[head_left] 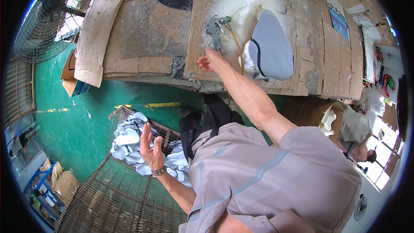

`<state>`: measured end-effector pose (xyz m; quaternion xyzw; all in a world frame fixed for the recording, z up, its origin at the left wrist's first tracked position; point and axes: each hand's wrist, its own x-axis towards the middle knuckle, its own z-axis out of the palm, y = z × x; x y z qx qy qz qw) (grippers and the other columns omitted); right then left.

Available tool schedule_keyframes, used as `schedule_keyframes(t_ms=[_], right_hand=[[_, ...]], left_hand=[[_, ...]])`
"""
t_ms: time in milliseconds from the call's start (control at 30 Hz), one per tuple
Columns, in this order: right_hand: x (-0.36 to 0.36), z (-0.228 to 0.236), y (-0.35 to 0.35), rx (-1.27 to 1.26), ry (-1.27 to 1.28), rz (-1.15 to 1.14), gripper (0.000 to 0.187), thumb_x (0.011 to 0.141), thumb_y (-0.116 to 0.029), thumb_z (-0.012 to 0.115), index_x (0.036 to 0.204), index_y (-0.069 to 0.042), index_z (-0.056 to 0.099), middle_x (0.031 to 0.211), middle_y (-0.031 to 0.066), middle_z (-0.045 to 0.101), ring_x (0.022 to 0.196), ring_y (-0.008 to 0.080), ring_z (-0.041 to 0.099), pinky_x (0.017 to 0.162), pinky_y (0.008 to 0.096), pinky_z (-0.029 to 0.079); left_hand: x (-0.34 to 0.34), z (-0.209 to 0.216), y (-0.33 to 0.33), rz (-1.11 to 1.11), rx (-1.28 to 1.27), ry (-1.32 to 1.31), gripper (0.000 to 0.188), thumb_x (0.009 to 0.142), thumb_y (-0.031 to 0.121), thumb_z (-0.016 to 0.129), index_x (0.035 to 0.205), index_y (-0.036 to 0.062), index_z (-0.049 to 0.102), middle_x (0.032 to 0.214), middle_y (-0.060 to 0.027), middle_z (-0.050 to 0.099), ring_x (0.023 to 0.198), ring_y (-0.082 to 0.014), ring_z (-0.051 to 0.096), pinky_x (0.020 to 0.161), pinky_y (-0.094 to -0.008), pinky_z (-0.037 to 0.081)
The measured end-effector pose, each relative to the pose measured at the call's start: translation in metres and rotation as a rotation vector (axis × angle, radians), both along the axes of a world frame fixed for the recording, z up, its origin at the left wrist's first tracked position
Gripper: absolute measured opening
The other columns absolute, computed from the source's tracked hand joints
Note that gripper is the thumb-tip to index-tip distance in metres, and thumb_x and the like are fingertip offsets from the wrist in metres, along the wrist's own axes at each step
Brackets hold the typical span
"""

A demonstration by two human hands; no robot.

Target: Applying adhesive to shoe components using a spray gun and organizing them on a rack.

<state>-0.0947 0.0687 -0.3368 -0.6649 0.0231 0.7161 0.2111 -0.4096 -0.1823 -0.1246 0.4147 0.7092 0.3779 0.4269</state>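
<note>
On the cardboard-covered bench a grey spray gun (213,32) lies on its side, with an amber hose (236,43) running from it toward the bench's near edge. My right hand (208,61) is just below the gun's handle, its fingers loosely curled and apart, with nothing seen in them. Right of the hose sits a rounded blue-grey fabric piece (272,45) with a black band, over a white form (248,58). My left hand (152,152), wearing a wristwatch, hangs open above crumpled light-blue fabric pieces (127,140) in a wire cart.
The wire cart (125,190) stands at my left, below the bench (146,39). A large caged fan (49,21) is at far left. Under the bench at right, a cardboard box (297,108) holds white forms (328,121). Another person (361,152) is at far right.
</note>
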Motion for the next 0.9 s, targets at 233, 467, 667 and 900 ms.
schedule_keyframes(t_ms=[233, 467, 667, 900], right_hand=[[-0.012, -0.012, -0.009, 0.010, -0.034, -0.229, 0.061, 0.105, -0.056, 0.035, 0.079, -0.008, 0.063, 0.068, 0.0097, 0.070, 0.050, 0.0228, 0.063, 0.047, 0.0409, 0.053], [-0.017, -0.029, -0.086, 0.131, 0.031, -0.352, 0.051, 0.101, -0.058, 0.049, 0.091, -0.012, 0.066, 0.081, 0.0066, 0.072, 0.064, 0.0213, 0.068, 0.055, 0.0384, 0.057], [-0.021, 0.026, -0.131, 0.357, -0.027, -0.322, 0.028, 0.100, -0.037, 0.063, 0.101, -0.009, 0.062, 0.081, 0.0051, 0.071, 0.061, 0.0155, 0.066, 0.049, 0.0302, 0.055], [0.025, 0.058, -0.082, 0.610, -0.507, 0.031, 0.019, 0.096, -0.021, 0.066, 0.095, -0.002, 0.066, 0.084, 0.0026, 0.068, 0.068, 0.0083, 0.063, 0.052, 0.0254, 0.052]], left_hand=[[-0.015, 0.007, -0.002, -0.117, -0.090, 0.106, 0.063, 0.088, 0.013, 0.076, 0.146, 0.0048, 0.053, 0.140, -0.0151, 0.062, 0.131, -0.0277, 0.058, 0.108, -0.0435, 0.045], [-0.043, 0.004, -0.023, -0.090, -0.092, 0.051, 0.064, 0.088, 0.016, 0.077, 0.146, 0.0044, 0.052, 0.140, -0.0163, 0.061, 0.131, -0.0283, 0.058, 0.108, -0.0447, 0.044], [-0.045, -0.001, -0.024, -0.115, -0.120, 0.050, 0.063, 0.088, 0.018, 0.077, 0.145, 0.0045, 0.053, 0.140, -0.0170, 0.061, 0.131, -0.0297, 0.058, 0.108, -0.0452, 0.044], [-0.032, 0.000, -0.009, -0.182, -0.128, 0.075, 0.063, 0.088, 0.018, 0.076, 0.145, 0.0053, 0.053, 0.138, -0.0170, 0.063, 0.130, -0.0296, 0.059, 0.107, -0.0454, 0.045]])
